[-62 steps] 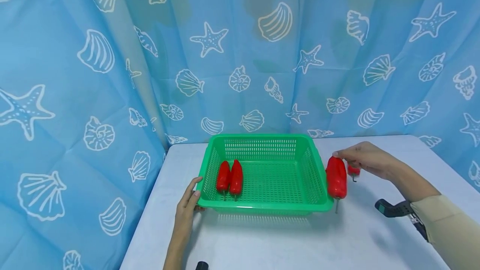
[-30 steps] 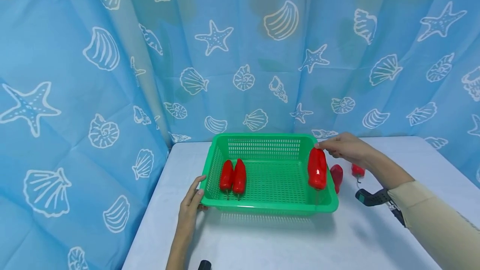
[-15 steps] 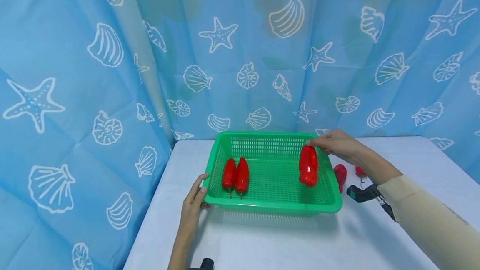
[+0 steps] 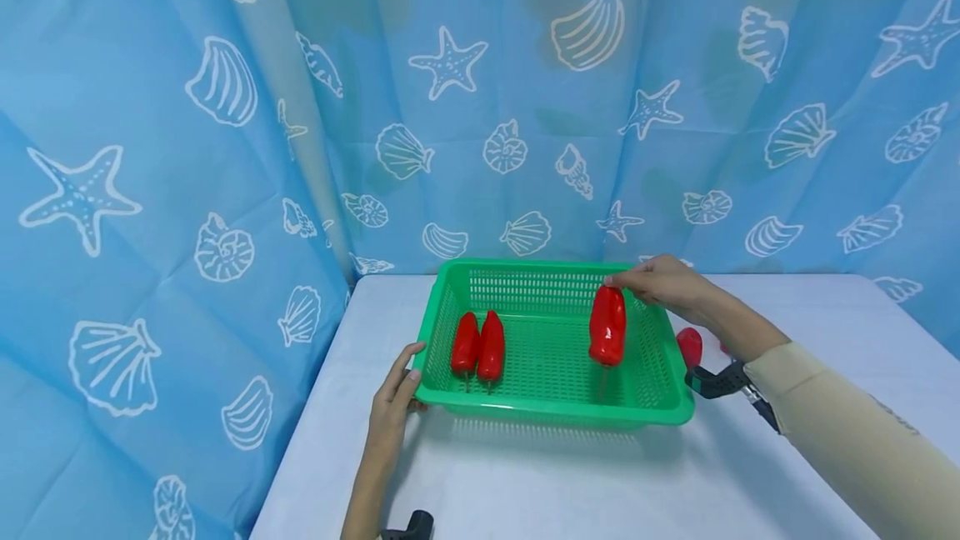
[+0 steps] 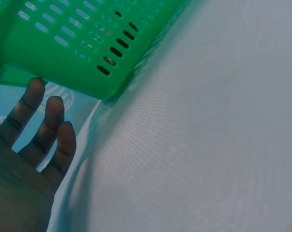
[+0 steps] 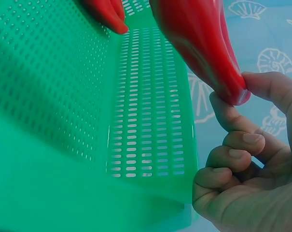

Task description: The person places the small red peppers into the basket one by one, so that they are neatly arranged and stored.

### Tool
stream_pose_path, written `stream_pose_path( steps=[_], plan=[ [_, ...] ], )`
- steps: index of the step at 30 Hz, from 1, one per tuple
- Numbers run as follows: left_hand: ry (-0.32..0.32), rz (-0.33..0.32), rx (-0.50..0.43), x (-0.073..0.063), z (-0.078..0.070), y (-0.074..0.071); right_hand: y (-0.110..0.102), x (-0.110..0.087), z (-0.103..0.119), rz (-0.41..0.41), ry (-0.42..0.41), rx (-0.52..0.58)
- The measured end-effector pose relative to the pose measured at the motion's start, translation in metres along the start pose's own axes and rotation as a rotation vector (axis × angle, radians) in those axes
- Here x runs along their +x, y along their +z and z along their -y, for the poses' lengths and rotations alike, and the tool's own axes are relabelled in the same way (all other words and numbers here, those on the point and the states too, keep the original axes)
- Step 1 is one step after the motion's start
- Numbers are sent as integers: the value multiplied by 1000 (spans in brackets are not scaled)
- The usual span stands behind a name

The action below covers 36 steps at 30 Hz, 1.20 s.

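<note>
In the head view my right hand (image 4: 663, 282) pinches a glossy red pepper (image 4: 607, 327) by its tapered tip, between thumb and index finger. The pepper hangs stem down over the right part of a green plastic basket (image 4: 551, 411). Two more red peppers, a left one (image 4: 465, 346) and a right one (image 4: 491, 348), lie side by side in the basket's left part. My left hand (image 4: 393, 398) touches the basket's left rim; three of its fingers (image 5: 54, 113) are loosely extended below that rim in the left wrist view.
Right of the basket a darker red pepper (image 4: 690, 346) lies on the white table (image 4: 525, 490); another red thing (image 4: 724, 348) is mostly hidden by my right forearm. A blue curtain (image 4: 480, 107) with shell prints stands behind the table and along its left side.
My right hand has carried the pepper leftward from beside the basket's right edge to above its inside. The left hand keeps its place at the rim; the view has shifted slightly.
</note>
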<state>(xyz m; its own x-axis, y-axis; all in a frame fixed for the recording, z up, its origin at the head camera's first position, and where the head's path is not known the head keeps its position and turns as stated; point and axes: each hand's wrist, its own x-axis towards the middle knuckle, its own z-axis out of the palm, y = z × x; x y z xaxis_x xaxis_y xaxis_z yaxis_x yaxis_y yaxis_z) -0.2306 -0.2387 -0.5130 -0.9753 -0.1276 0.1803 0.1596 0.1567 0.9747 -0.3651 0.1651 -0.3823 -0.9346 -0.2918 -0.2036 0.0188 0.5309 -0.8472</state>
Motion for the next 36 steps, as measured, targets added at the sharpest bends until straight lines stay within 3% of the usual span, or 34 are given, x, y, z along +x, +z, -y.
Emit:
stream_pose_path(
  steps=[15, 21, 25, 36],
  plan=[
    [13, 4, -12, -1, 2, 1, 20, 21, 9, -7, -3, -22],
    [-35, 0, -2, 1, 1, 2, 29, 32, 14, -6, -32, -19],
    [-67, -4, 0, -4, 4, 0, 43, 37, 13, -2, -24, -18],
    [-45, -4, -13, 1, 0, 0, 62, 52, 16, 27, -9, -20]
  ],
)
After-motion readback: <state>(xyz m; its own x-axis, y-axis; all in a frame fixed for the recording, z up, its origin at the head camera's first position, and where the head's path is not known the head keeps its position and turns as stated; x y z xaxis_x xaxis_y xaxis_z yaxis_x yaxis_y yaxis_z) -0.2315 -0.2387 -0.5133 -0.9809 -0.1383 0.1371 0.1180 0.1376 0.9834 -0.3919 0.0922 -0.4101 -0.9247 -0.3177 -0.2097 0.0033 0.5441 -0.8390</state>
